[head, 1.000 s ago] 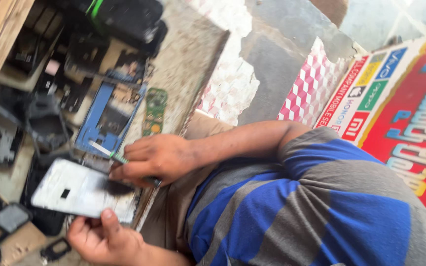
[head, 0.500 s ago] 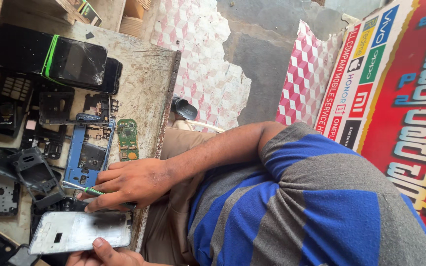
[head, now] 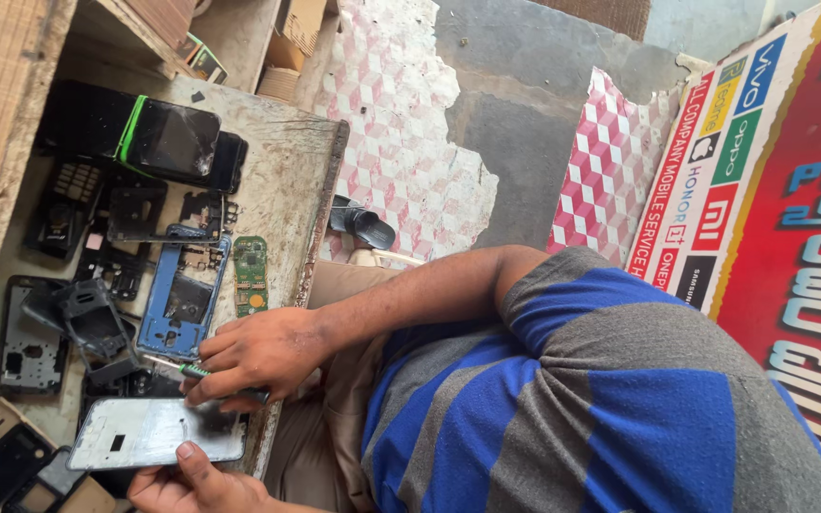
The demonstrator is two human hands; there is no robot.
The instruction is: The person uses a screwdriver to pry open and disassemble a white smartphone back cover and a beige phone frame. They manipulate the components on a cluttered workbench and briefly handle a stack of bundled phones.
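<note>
Head view: the fingers (head: 225, 375) of my right hand (head: 258, 356) are curled shut around a small screwdriver (head: 178, 366) with a green collar; its thin metal tip points away from my palm toward the phone parts. My left hand (head: 192, 484) sits at the bottom edge of the view, thumb pressed on top of a silver-white phone frame (head: 149, 432), the remaining fingers hidden beneath it, so the grip is closed on that frame. The frame lies flat on the tabletop (head: 282, 180), just beside my right-hand fingers, between the two hands.

Just past the screwdriver tip lies a blue phone frame (head: 182, 299), flat, with a green circuit board (head: 251, 275) touching or nearly touching its side nearest the tabletop edge. Beyond the blue frame are several black plastic housings (head: 135, 214) and a keypad part (head: 64, 204), loosely overlapping. Further out again rests a dark phone with a cracked screen and green band (head: 168, 138). To the side of my left-hand fingers, more dark casings (head: 30, 337) are heaped together.

Off the tabletop, a black sandal (head: 363, 226) lies on the patterned floor covering (head: 391, 114). My striped blue and grey shirt (head: 601, 399) fills the lower view, with a red signboard (head: 800, 190) well apart behind.
</note>
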